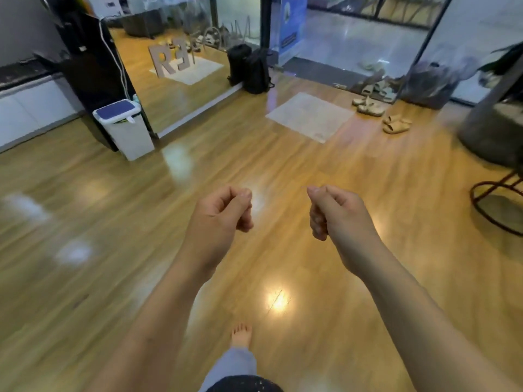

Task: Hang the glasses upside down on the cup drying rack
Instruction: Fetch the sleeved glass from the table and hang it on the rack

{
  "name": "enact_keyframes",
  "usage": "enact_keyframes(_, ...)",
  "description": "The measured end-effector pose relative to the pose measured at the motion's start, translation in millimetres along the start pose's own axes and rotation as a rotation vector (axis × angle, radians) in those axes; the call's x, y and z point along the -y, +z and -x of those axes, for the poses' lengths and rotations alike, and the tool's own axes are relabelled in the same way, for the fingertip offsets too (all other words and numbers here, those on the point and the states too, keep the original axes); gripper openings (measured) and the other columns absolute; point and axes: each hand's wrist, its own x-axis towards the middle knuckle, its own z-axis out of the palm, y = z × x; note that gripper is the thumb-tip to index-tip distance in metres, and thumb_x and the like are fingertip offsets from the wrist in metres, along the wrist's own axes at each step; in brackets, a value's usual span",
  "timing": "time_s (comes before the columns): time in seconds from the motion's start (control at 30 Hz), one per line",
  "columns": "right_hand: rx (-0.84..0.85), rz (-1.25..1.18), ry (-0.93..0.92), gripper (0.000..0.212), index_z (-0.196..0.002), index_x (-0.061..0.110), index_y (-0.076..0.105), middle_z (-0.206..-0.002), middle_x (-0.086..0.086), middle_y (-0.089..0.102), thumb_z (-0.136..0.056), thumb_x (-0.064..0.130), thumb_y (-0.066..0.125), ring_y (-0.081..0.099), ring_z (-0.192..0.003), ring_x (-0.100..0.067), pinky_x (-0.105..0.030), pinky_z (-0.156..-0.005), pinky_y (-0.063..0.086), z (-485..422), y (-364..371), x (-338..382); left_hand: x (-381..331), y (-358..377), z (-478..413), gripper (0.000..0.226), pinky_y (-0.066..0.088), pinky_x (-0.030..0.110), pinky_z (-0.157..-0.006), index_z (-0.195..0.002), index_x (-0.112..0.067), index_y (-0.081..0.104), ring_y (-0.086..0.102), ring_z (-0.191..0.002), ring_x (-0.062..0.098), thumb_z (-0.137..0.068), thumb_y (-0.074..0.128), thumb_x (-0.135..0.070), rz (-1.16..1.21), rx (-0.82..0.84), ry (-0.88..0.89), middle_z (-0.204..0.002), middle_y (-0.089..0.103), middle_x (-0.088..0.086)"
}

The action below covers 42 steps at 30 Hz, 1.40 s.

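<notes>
Standing over bare floor (283, 171), the person is holding the left hand (223, 210) and right hand (336, 213) curled closed and empty, with no glasses or rack showing, so progress is looking unknowable.

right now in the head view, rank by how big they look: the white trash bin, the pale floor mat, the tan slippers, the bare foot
1. pale floor mat
2. white trash bin
3. tan slippers and bare foot: they look alike in size, and the foot is much nearer the camera, so I won't rank them.
</notes>
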Motion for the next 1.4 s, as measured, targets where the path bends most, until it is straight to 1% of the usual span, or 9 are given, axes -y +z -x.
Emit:
enact_keyframes(0.2, -0.219, 0.081, -0.017, 0.041, -0.053, 0.024, 0.044, -0.053, 0.005, 0.042, -0.087, 0.039, 0.060, 0.037, -0.048, -0.017, -0.026, -0.045, 0.033, -90.2, -41.7, 23.9, -9.9, 44.5, -139.1, 0.028, 0.049, 0.026, -0.059, -0.069, -0.013, 0.055, 0.055, -0.058, 0.013, -0.097, 0.053, -0.013, 0.003, 0.185, 0.049, -0.058, 0.056, -0.005)
enact_keyframes(0.33, -0.351, 0.205, -0.031, 0.052, -0.064, 0.004, 0.040, -0.059, -0.007, 0.041, -0.084, 0.049, 0.058, 0.038, -0.055, -0.020, -0.036, -0.053, 0.033, -127.5, -84.6, 21.1, -12.0, 96.9, -205.0, 0.025, 0.051, 0.031, -0.063, -0.071, -0.010, 0.057, 0.059, -0.062, 0.014, -0.093, 0.055, -0.023, -0.075, 0.338, 0.106, -0.061, 0.061, -0.004)
enact_keyframes(0.47, -0.470, 0.196, -0.025, 0.049, -0.065, 0.000, 0.039, -0.059, -0.007, 0.040, -0.091, 0.037, 0.059, 0.036, -0.055, -0.018, -0.036, -0.055, 0.032, -169.6, -147.5, 8.5, -7.7, 162.3, -261.5, 0.029, 0.051, 0.033, -0.066, -0.075, -0.007, 0.058, 0.061, -0.064, 0.014, -0.090, 0.056, -0.032, -0.168, 0.483, 0.131, -0.063, 0.063, -0.001)
enact_keyframes(0.67, -0.549, 0.156, -0.037, 0.049, -0.065, 0.002, 0.039, -0.059, -0.009, 0.039, -0.094, 0.035, 0.059, 0.036, -0.055, -0.019, -0.036, -0.056, 0.032, -236.8, -265.8, -2.0, -13.2, 292.4, -333.6, 0.025, 0.048, 0.028, -0.063, -0.076, 0.002, 0.057, 0.058, -0.061, 0.012, -0.098, 0.056, -0.011, -0.184, 0.568, 0.163, -0.063, 0.062, 0.005)
enact_keyframes(0.9, -0.573, 0.271, -0.046, 0.046, -0.063, 0.006, 0.041, -0.058, -0.006, 0.041, -0.095, 0.033, 0.060, 0.038, -0.056, -0.021, -0.040, -0.059, 0.035, -308.0, -403.8, 11.2, -35.6, 420.3, -411.1, 0.023, 0.049, 0.030, -0.064, -0.076, -0.004, 0.059, 0.059, -0.061, 0.014, -0.096, 0.058, -0.015, -0.246, 0.573, 0.205, -0.063, 0.064, 0.002)
enact_keyframes(1.0, -0.622, 0.417, -0.057, 0.040, -0.069, 0.009, 0.056, -0.063, -0.008, 0.058, -0.093, 0.042, 0.057, 0.055, -0.062, -0.024, -0.042, -0.061, 0.047, -328.1, -455.4, 9.3, -32.0, 473.1, -438.3, 0.017, 0.049, 0.038, -0.067, -0.079, -0.014, 0.062, 0.062, -0.071, 0.025, -0.092, 0.061, -0.026, -0.364, 0.612, 0.258, -0.074, 0.068, 0.006)
enact_keyframes(1.07, -0.663, 0.495, -0.048, 0.029, -0.075, 0.020, 0.062, -0.070, 0.002, 0.064, -0.090, 0.044, 0.058, 0.060, -0.068, -0.011, -0.029, -0.061, 0.049, -342.6, -487.5, 3.0, -24.0, 507.2, -461.2, 0.008, 0.048, 0.026, -0.076, -0.094, -0.021, 0.065, 0.064, -0.084, 0.011, -0.091, 0.064, -0.028, -0.528, 0.646, 0.394, -0.092, 0.070, -0.004)
enact_keyframes(1.2, -0.705, 0.615, 0.001, 0.026, -0.102, 0.028, 0.066, -0.107, 0.014, 0.063, -0.086, 0.047, 0.060, 0.060, -0.099, -0.002, -0.021, -0.079, 0.049, -378.5, -553.5, -15.1, -10.2, 577.8, -524.0, 0.044, 0.037, 0.031, -0.102, -0.131, -0.018, 0.056, 0.051, -0.127, 0.020, -0.092, 0.063, -0.037, -0.824, 0.733, 0.707, -0.138, 0.056, 0.001)
enact_keyframes(1.4, -0.730, 0.834, 0.201, 0.037, -0.123, 0.027, 0.062, -0.138, 0.008, 0.051, -0.089, 0.043, 0.065, 0.046, -0.130, -0.010, -0.022, -0.102, 0.031, -441.7, -658.8, -27.9, 3.0, 702.6, -619.9, 0.052, 0.036, 0.041, -0.107, -0.138, -0.019, 0.052, 0.045, -0.135, 0.028, -0.092, 0.061, -0.042, -0.861, 0.874, 0.739, -0.150, 0.046, 0.007)
